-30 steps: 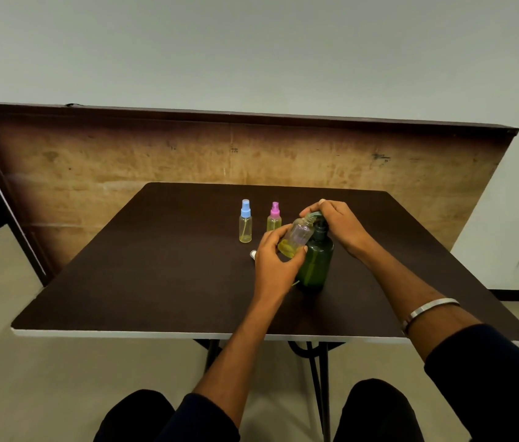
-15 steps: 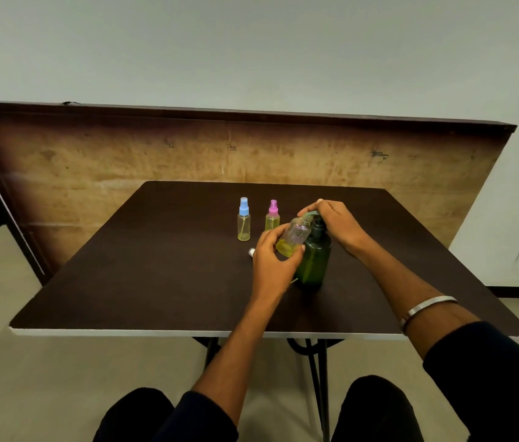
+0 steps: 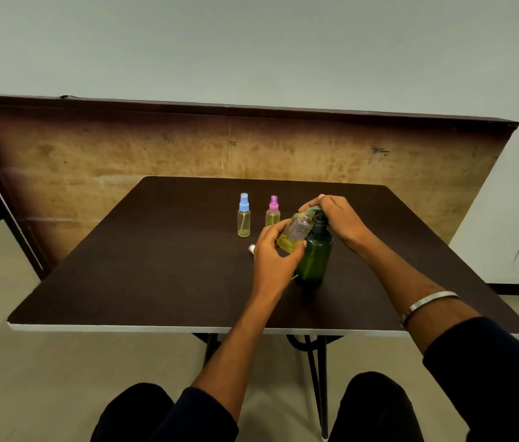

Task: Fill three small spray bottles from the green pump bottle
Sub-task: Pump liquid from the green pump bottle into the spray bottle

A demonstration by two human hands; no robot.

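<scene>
The green pump bottle (image 3: 314, 254) stands on the dark table (image 3: 162, 266), right of centre. My right hand (image 3: 337, 218) lies over its pump head, fingers curled around the nozzle. My left hand (image 3: 275, 253) grips an uncapped clear small bottle (image 3: 296, 231), tilted with its mouth up against the nozzle; yellow liquid sits in its bottom. Two capped spray bottles with yellow liquid stand behind, apart from my hands: a blue-capped bottle (image 3: 244, 219) and a pink-capped bottle (image 3: 273, 212).
A small white cap (image 3: 252, 248) lies on the table just left of my left hand. A wooden board (image 3: 92, 161) leans upright behind the table's far edge. My knees are below the table's white front edge (image 3: 124, 328).
Both hands and the tilted bottle stay at the pump nozzle. The view has shifted slightly; nothing else has moved.
</scene>
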